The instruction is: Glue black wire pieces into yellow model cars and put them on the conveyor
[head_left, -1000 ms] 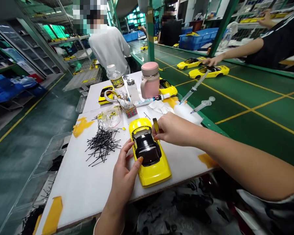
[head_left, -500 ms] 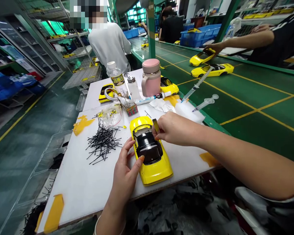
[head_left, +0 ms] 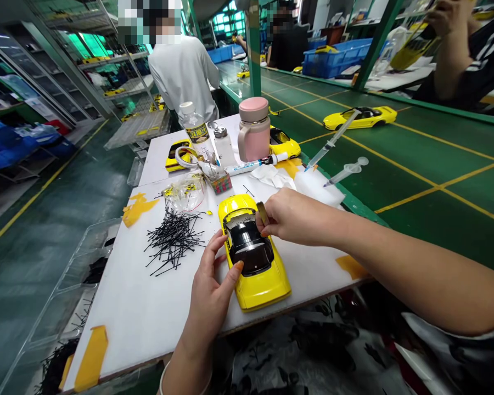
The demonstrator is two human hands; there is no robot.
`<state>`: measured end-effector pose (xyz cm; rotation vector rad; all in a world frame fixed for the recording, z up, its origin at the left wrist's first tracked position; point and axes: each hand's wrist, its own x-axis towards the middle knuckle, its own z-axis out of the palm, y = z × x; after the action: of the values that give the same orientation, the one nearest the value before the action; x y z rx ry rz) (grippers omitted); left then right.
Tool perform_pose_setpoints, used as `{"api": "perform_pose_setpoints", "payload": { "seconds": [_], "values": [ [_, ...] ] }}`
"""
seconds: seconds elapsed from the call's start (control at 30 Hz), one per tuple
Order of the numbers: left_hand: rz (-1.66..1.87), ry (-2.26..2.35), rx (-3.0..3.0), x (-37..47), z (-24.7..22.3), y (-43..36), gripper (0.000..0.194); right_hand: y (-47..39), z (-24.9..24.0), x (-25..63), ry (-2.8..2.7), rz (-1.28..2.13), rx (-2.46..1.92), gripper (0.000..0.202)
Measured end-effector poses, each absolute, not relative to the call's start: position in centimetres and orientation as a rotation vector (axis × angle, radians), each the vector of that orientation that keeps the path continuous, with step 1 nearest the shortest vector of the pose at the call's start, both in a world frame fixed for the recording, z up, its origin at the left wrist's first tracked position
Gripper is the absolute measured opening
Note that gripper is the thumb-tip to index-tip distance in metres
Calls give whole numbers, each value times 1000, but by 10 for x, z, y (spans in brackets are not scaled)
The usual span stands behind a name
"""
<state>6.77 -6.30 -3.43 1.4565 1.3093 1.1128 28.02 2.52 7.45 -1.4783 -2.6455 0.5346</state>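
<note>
A yellow model car body (head_left: 263, 288) with a black roof and dark glass lies on the white board, its long side pointing away from me. My left hand (head_left: 214, 285) grips its left side, with fingers along the edge and the thumb on the body beside the dark window. Pinched in my right hand (head_left: 286, 216), at the car's right side near the windshield, is a flat metal strip (head_left: 262, 213) with a rounded upper end. Its lower end is hidden by my fingers. Left of the car lies a pile of thin black sticks (head_left: 175, 238).
Behind the car stand a small patterned box (head_left: 220, 184), a pink mug (head_left: 254, 131), a clear bottle (head_left: 195, 129) and a marker (head_left: 255, 163). Two syringes (head_left: 333, 144) rest at the right edge. Another yellow car (head_left: 360, 118) sits on the green surface, near a co-worker's arm (head_left: 453, 60).
My hands and the car in them stay almost still. At the right, the co-worker has lifted a yellow car off the green surface and drawn it back and up.
</note>
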Motion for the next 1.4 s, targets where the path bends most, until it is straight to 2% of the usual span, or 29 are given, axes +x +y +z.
{"api": "perform_pose_setpoints", "payload": {
  "seconds": [0.33, 0.53, 0.67, 0.87, 1.4],
  "values": [
    [1124, 1318, 1472, 67, -36, -62, 50, 22, 80, 311, -2339, 680, -1367, 7],
    [1120, 1323, 1490, 66, -37, -62, 49, -6, 47, 323, -1894, 737, -1382, 32],
    [1121, 1334, 1500, 66, -37, -63, 49, -29, 15, 313, -1878, 571, -1444, 38],
    [1124, 1316, 1464, 66, -39, -63, 49, -48, -22, 303, -1900, 569, -1440, 45],
    [1131, 1304, 1460, 65, -39, -61, 47, -54, -36, 305, -1963, 524, -1283, 47]
  ]
}}
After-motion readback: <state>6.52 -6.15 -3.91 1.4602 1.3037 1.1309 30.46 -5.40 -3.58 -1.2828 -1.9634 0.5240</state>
